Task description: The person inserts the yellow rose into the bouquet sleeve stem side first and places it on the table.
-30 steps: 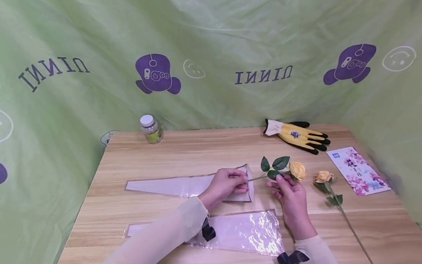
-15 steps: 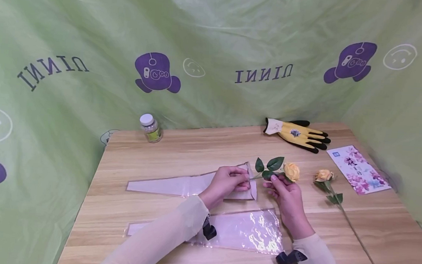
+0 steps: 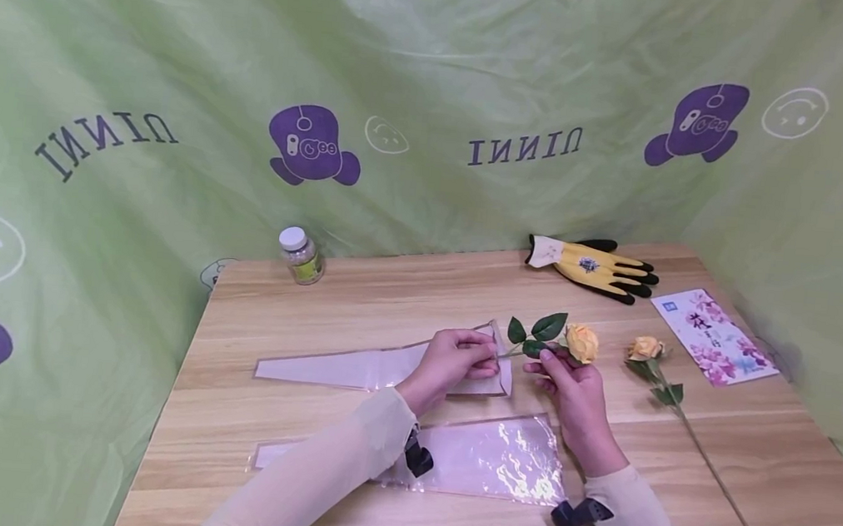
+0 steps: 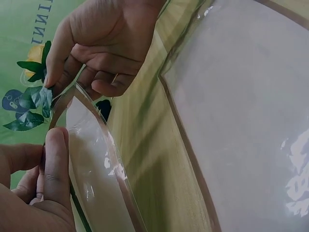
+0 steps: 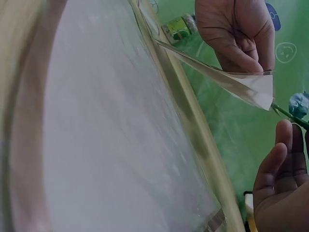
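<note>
The held rose [image 3: 582, 343], at three o'clock from the left hand [image 3: 450, 362], seems part-sleeved, bloom and leaves outside. The right hand [image 3: 581, 396] pinches it, the left the far sleeve [image 3: 382, 369]. The second rose [image 3: 669, 394], at its four o'clock, lies unsleeved.

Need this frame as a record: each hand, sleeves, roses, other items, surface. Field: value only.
left_hand: left hand pinches the far sleeve at its wide end
right_hand: right hand holds the held rose just below its bloom
held_rose_stem: runs into the far sleeve's wide end
near_sleeve: near sleeve flat, partly behind the left forearm
loose_rose: loose rose lying right of the right hand
other_items: capped bottle, back left, upright; yellow-black glove, back right; floral card, right
surface: wood-grain table
</note>
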Motion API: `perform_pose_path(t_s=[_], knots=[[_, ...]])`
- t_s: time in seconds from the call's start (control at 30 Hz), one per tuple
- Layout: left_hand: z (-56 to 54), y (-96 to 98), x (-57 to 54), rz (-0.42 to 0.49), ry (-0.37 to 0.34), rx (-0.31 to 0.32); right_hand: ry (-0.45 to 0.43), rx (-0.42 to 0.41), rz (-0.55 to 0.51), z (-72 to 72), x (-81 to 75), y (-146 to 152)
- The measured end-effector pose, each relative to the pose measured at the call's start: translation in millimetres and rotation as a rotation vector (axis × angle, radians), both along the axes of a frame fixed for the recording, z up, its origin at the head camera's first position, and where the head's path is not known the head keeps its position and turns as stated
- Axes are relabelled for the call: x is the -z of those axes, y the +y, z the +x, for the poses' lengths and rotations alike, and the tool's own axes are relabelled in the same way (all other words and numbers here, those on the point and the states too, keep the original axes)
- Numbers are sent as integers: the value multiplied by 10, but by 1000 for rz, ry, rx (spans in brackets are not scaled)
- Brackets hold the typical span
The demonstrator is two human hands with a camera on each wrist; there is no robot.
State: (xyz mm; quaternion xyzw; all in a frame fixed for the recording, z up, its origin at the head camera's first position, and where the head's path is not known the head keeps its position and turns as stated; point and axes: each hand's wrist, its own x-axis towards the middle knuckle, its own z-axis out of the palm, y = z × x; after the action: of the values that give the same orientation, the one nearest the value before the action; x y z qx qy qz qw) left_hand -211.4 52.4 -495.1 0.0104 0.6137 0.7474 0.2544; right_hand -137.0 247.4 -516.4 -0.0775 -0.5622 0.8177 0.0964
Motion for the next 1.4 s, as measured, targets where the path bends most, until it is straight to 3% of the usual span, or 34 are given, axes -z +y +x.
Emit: perform_pose_path(t_s=[0.37,0.93,1.4], knots=[[12,2,-23,7,-8,-1,-6,9,70,-9,11,-10],[11,5,-34,35,-28,-10,-62,-31,63,21,46,-67],[13,29,-62,78,1,-29,-103,78,64,-32,71,-127]])
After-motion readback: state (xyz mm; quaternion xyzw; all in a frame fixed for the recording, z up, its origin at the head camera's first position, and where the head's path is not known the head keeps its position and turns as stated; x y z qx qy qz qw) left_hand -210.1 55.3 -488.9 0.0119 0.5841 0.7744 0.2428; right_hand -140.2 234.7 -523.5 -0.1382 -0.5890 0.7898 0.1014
